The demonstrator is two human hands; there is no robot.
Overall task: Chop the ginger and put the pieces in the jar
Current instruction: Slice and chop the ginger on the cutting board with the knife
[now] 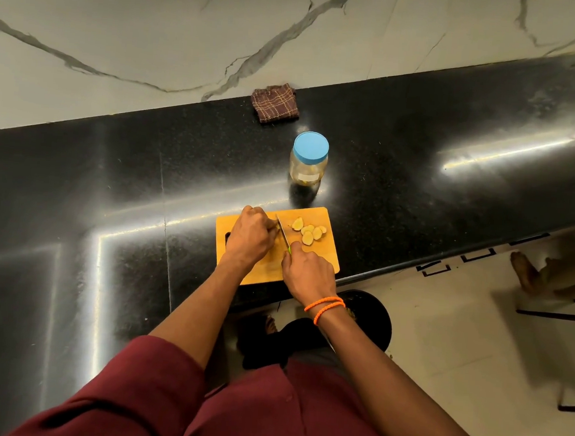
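Note:
A wooden cutting board (320,257) lies on the black counter near its front edge. Several pale ginger slices (309,233) lie on the board's far right part. My left hand (249,237) is curled over the uncut ginger, which it hides almost entirely. My right hand (306,270) grips the green handle of a small knife (282,234), whose blade stands right beside my left fingers. Behind the board stands a clear jar (308,163) with a blue lid on it.
A folded brown checked cloth (275,103) lies at the back of the black counter (110,205), against the marble wall. A round black bin (370,322) stands on the floor below the counter edge. A chair frame (558,315) is at the right.

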